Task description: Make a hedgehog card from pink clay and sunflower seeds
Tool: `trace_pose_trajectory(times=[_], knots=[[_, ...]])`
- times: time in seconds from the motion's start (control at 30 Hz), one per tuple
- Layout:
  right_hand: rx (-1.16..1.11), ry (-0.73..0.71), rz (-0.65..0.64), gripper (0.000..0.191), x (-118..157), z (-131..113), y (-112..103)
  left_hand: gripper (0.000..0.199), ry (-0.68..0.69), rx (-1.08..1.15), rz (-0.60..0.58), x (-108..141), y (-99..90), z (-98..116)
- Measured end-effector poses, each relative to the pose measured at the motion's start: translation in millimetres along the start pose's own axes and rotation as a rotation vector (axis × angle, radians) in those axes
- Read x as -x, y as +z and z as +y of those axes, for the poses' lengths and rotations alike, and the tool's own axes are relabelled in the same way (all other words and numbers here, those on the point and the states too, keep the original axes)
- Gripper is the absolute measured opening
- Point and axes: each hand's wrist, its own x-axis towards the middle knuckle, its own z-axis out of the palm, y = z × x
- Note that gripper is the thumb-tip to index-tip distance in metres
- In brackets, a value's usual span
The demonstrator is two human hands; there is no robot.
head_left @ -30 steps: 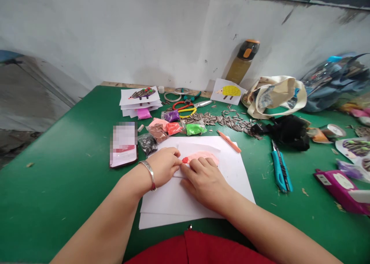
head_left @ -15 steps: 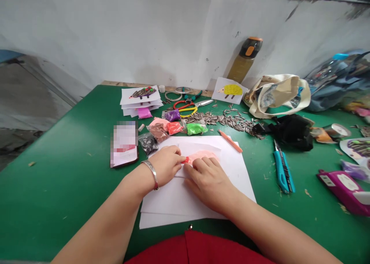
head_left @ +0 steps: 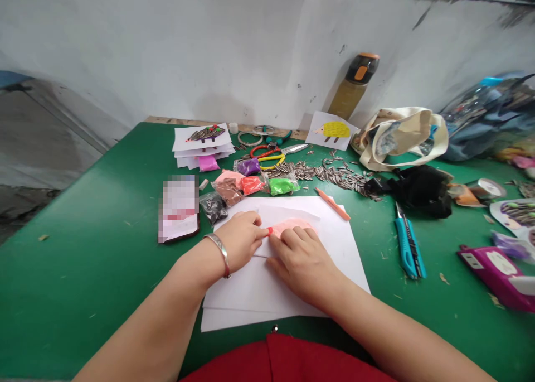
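The red piece (head_left: 270,231) lay on the small white sheet (head_left: 284,211), with the pink patch (head_left: 296,223) at three o'clock from it. The left hand (head_left: 238,241), half curled, touched the red piece from nine o'clock; the right hand (head_left: 304,264), loosely bent, reached in from four. Whether either pinched anything could not be told. Both pieces looked like soft, light clay, easily dented; the red one seemed best taken lightly by its edges, the thin sheet pressed flat.
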Motion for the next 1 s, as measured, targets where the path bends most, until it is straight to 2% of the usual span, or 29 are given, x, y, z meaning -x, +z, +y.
trace_pose_trajectory(times=[0.2,0.37,0.5,0.7,0.87,1.0], knots=[[0.008,-0.012,0.0,0.028,-0.4,0.8,-0.8,0.026,0.008,0.007,0.021,0.3,1.3,-1.4],[0.0,-0.005,0.045,0.035,-2.7,0.9,-1.7,0.026,0.006,0.064,-0.028,0.1,-3.3,-3.7],[0.001,-0.003,0.006,0.034,-4.8,0.5,1.2,0.027,0.017,0.104,-0.031,-0.6,-4.9,-5.4],[-0.004,-0.003,-0.013,0.03,-3.6,0.3,1.4,0.028,0.012,0.064,-0.011,-1.1,-2.6,-5.9],[-0.015,-0.019,0.019,0.039,-4.0,-1.4,1.5,0.029,0.015,0.063,-0.009,-2.1,-1.7,-6.7],[0.0,-0.026,0.015,0.037,-5.2,-2.4,3.1,0.03,0.021,0.064,-0.007,-3.0,-0.7,-8.8]])
